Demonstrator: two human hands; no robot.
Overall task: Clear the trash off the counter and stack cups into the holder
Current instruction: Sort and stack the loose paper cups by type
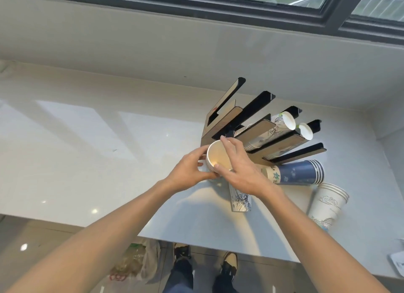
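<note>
A black and wood cup holder (227,115) with several slanted slots stands on the white counter (98,150). Two of its right-hand slots hold stacks of white printed cups (282,123). Both hands grip a stack of white paper cups (215,159) at the holder's near end, its open mouth facing me. My left hand (188,170) wraps the stack from the left; my right hand (240,168) pinches its rim from the right. A printed cup (240,199) lies under my right wrist. A blue cup stack (299,172) lies on its side, and a white cup stack (325,203) leans at the right.
A wall and dark window frame (284,10) run behind the counter. Below the counter's front edge, a plastic bag (133,262) of trash sits on the floor beside the person's feet. Some paper (399,260) lies at the counter's far right edge.
</note>
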